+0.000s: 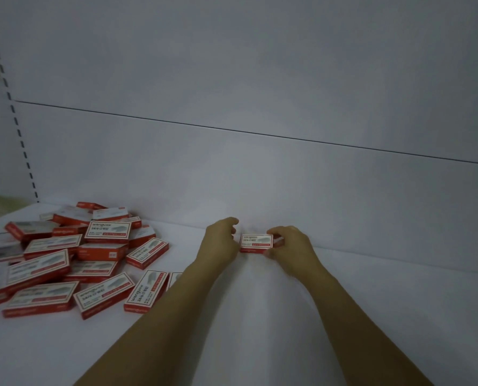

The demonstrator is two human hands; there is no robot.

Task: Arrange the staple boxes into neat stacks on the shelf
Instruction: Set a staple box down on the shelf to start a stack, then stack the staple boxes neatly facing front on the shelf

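A red and white staple box [256, 242] lies flat on the white shelf [371, 316] near the back panel. My right hand [289, 246] grips its right end with curled fingers and thumb. My left hand [221, 240] is at the box's left end, fingers curled, its heel touching the box; whether it holds the box I cannot tell. A loose pile of several staple boxes [73, 254] lies scattered at the left of the shelf.
The shelf's white back panel [260, 176] rises just behind the hands. A slotted upright [17, 129] runs up the left side. Bare shelf surface stretches to the right of the hands and in front of them.
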